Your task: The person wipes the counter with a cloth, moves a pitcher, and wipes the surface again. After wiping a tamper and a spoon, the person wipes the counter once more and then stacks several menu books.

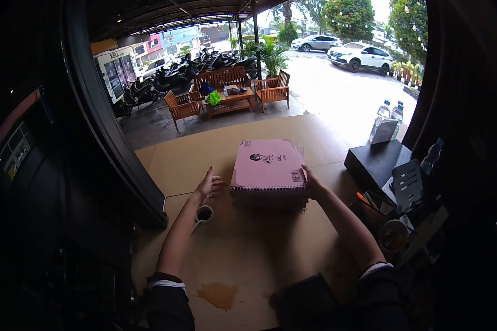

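A thick stack of pink spiral-bound menus point(268, 165) lies on the tan counter, with its spiral edges facing me. The top cover has a dark drawing and the word MENU, and some sheets below fan out at the far right corner. My right hand point(312, 183) rests against the right side of the stack, thumb along the edge. To the left of the stack, my left hand point(210, 186) is held apart from it, open with fingers spread and palm turned toward the menus. Below that hand is a round cable hole point(204, 214) with a pale rim.
A black box point(378, 160) stands at right, water bottles point(382, 118) behind it. Nearer are a pen holder point(373, 204) and a cup point(393, 235). A dark flat item point(306, 300) and an orange-brown patch point(218, 295) are at the near edge. Wooden chairs point(273, 91) stand outside.
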### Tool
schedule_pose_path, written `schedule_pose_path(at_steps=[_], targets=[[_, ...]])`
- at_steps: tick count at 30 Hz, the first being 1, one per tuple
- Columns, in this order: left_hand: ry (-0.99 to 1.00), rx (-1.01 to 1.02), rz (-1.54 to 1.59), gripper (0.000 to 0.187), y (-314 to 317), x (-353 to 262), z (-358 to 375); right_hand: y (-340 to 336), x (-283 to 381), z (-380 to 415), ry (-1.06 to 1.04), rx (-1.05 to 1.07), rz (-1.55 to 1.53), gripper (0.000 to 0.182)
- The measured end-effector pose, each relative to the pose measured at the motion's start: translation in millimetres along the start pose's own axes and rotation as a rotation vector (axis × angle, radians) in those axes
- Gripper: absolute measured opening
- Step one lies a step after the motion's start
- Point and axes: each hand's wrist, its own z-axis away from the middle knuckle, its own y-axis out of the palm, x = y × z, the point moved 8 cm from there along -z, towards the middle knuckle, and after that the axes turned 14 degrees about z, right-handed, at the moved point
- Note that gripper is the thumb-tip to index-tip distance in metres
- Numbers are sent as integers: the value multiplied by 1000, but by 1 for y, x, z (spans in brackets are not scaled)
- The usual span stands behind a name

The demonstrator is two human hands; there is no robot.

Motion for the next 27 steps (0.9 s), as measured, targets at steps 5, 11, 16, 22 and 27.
schedule_pose_path(at_steps=[5,11,16,22,27], targets=[[529,303,-21,61,27,-24,-110,-12,4,-15,-202,-134,116,39],[348,303,244,40,74,-32,-84,-12,-3,-3,-282,-192,-38,45],[210,394,391,43,69,-18,-91,6,-3,16,-160,-105,-104,50],[130,215,127,46,68,-2,-67,6,-1,44,-134,-113,-33,52],[58,190,207,47,82,10,-17,-5,-17,47,-132,-171,-58,47]])
